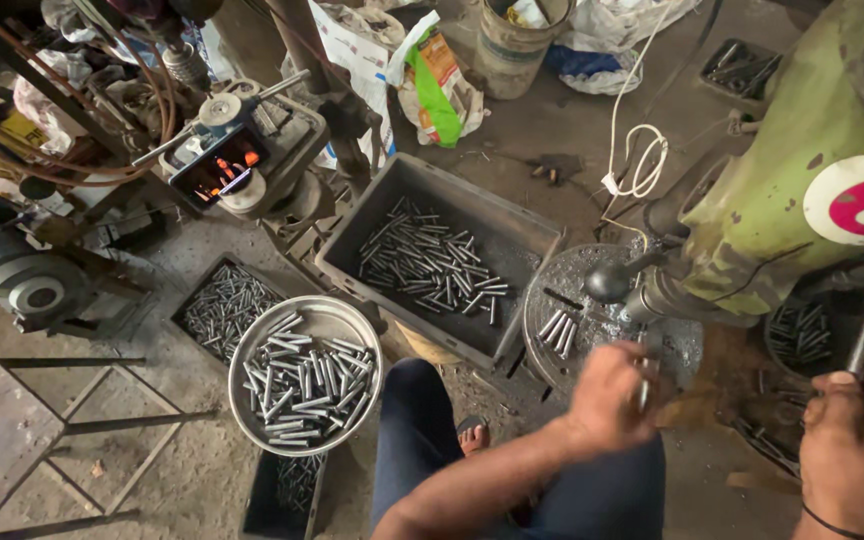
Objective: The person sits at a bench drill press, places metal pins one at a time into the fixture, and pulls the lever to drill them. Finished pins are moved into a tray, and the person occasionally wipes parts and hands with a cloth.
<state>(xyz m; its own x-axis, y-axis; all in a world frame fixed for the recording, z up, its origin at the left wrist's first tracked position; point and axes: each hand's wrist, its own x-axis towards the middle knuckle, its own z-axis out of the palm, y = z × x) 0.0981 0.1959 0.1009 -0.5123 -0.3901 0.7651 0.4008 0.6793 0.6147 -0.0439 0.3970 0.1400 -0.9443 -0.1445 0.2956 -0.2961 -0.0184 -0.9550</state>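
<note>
My left hand (607, 395) is closed on a short metal rod (642, 388), held upright over the round metal work table (562, 290) of a green drill press (802, 200). A few more rods (558, 330) lie on that table. My right hand (852, 440) grips the dark lever handle (862, 345) at the machine's right side. A round steel pan (337, 315) full of rods sits by my left knee, and a grey plastic crate (497, 215) holding several rods stands beyond it.
A dark tray of rods (222, 305) lies left of the pan, another (287, 490) below it. A small machine (237, 160) and an electric motor (12, 270) stand at left. A metal frame (82, 425), bags (432, 80) and a bucket (512, 45) surround the dirty floor.
</note>
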